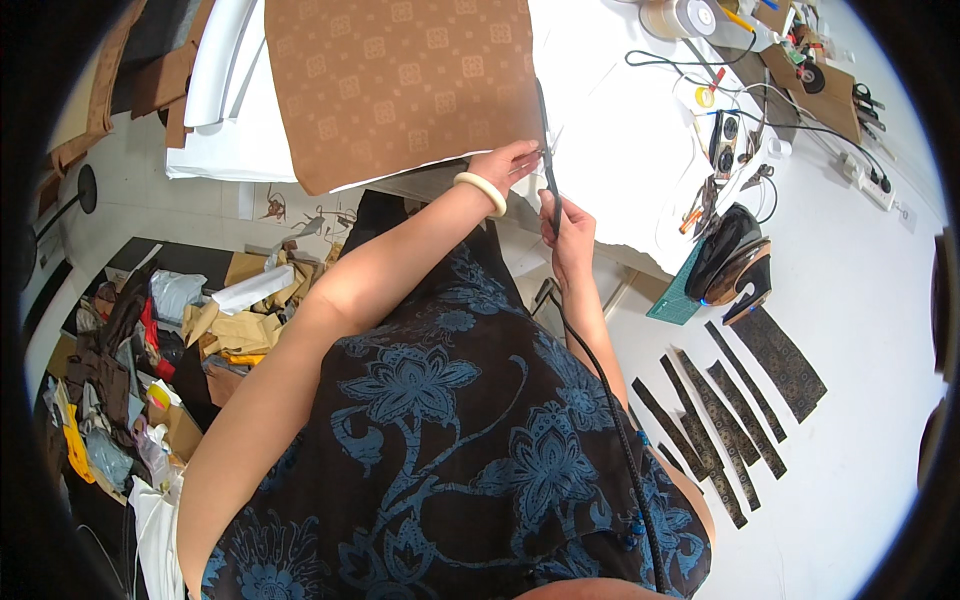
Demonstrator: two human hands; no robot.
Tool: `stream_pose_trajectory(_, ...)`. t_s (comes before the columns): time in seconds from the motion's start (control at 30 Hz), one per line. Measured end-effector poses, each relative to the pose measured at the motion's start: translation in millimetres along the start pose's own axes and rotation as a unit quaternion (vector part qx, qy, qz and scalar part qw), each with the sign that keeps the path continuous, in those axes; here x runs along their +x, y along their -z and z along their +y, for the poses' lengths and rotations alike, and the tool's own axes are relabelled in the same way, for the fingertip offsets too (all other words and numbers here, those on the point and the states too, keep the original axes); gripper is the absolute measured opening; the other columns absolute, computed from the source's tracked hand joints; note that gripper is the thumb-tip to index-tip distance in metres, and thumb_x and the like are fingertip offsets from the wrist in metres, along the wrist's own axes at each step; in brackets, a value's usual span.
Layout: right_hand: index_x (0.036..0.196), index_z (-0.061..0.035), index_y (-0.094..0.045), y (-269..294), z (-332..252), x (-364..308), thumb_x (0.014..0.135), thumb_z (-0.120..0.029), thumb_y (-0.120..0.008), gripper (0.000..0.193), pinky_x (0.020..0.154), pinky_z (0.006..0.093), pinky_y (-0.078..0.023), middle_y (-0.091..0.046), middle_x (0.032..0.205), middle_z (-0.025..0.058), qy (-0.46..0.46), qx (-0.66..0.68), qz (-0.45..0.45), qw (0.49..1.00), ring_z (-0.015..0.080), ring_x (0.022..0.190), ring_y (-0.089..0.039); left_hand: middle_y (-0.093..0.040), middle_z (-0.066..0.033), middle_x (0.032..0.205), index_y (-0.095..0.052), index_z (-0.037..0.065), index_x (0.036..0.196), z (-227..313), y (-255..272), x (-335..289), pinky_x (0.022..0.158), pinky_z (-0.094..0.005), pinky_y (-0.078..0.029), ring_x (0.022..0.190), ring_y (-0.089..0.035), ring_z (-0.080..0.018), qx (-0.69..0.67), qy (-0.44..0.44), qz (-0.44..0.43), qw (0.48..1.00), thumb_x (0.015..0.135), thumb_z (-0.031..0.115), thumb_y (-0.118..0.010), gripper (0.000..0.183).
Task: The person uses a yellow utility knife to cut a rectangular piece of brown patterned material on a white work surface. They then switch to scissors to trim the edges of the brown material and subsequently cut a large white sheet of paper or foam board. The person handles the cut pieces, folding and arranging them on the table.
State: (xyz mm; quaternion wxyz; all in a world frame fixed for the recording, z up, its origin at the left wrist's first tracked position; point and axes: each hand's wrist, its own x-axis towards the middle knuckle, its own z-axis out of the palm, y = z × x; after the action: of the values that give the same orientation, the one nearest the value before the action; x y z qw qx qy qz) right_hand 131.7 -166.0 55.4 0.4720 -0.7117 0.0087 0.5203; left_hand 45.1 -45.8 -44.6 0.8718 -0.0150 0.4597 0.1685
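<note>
A narrow dark strip [546, 125] runs up and down along the right edge of a brown patterned cloth [400, 90]. My right hand [570, 235] grips the strip's lower end, thumb laid along it. Higher up, my left hand [502, 168] reaches in from the left with a cream bangle on its wrist. Its fingertips close on the strip's left side; their exact grip is partly hidden. The brown cloth lies flat over white sheets [620, 130] on the table. Beside the strip, a thin light line shows, too small to name.
At right lie several dark patterned strips [735, 415], a wider dark piece [780, 365], a green cutting mat [678, 290] and an iron [742, 270]. Cords, a yellow tape roll [704, 97] and a power strip [865, 180] sit farther back. Scraps [240, 325] pile up at lower left.
</note>
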Motion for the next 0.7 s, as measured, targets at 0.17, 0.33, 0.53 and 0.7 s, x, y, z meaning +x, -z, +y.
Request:
stream_pose_trajectory(0.17, 0.104, 0.0001, -0.074, 3.2, 3.9, -0.8, 0.091, -0.029, -0.079, 0.032, 0.045, 0.02, -0.03, -0.058, 0.068, -0.0044, 0.008, 0.001, -0.007, 1.0, 0.0022, 0.05, -0.044, -0.071, -0.0089, 0.107, -0.068, 0.0, 0.109, 0.4, -0.3, -4.3, 0.099, -0.0322, -0.052, 0.105, -0.067, -0.0189, 0.004, 0.007, 0.001, 1.0, 0.094, 0.013, -0.071, 0.02)
stream_pose_trajectory(0.33, 0.098, -0.0005, -0.074, 0.9, -0.5, -5.0, 0.093, -0.027, -0.077, 0.028, 0.044, 0.0204, -0.028, -0.056, 0.066, -0.0046, 0.007, -0.003, -0.004, 1.0, 0.0027, 0.05, -0.043, -0.07, -0.0093, 0.109, -0.068, 0.0, 0.111, 1.6, 0.4, -8.5, 0.098, -0.0325, -0.052, 0.108, -0.066, -0.0191, 0.005, 0.011, 0.003, 1.0, 0.094, 0.013, -0.071, 0.022)
stream_pose_trajectory(0.53, 0.081, -0.0048, -0.067, -3.5, -5.8, 7.9, 0.093, -0.028, -0.077, 0.028, 0.044, 0.0211, -0.026, -0.053, 0.064, -0.0051, 0.01, 0.028, -0.019, 0.999, 0.0026, 0.049, -0.041, -0.07, -0.0082, 0.11, -0.068, 0.0, 0.112, 1.4, -1.4, -22.1, 0.097, -0.0332, -0.051, 0.108, -0.064, -0.0186, 0.029, 0.009, 0.007, 1.0, 0.093, 0.012, -0.072, 0.023)
stream_pose_trajectory(0.7, 0.084, -0.0043, -0.069, -6.4, -8.0, 7.9, 0.093, -0.028, -0.077, 0.027, 0.044, 0.021, -0.027, -0.054, 0.066, -0.0052, -0.008, 0.032, -0.016, 0.999, 0.003, 0.05, -0.042, -0.07, -0.0079, 0.111, -0.069, 0.001, 0.111, -2.5, 4.8, -20.9, 0.097, -0.0329, -0.051, 0.106, -0.064, -0.0186, 0.027, 0.005, 0.011, 1.0, 0.092, 0.012, -0.073, 0.023)
